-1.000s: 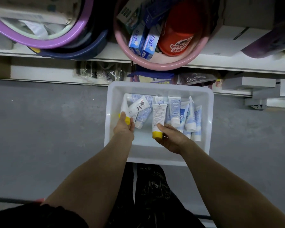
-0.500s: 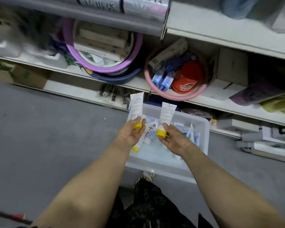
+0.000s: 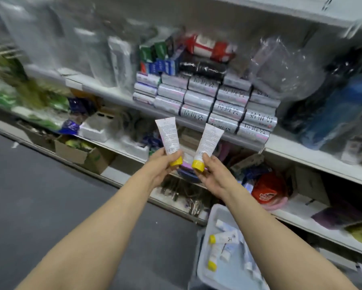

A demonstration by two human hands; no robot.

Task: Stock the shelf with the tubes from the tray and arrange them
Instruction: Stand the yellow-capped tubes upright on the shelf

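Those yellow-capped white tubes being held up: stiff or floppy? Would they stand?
Probably light: the left hand and right hand each pinch one near its cap. The left tube and right tube look unbent above the grip, so likely fairly stiff. Flat caps might let them stand, though tippy.

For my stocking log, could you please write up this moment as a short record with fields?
left hand: holds the left tube near its yellow cap, crimped end up
right hand: holds the right tube the same way, top leaning right
tray: on the floor at lower right, loose tubes lying inside
shelf: silver boxes stacked on it, beyond the held tubes
progress: neither held tube is on the shelf yet
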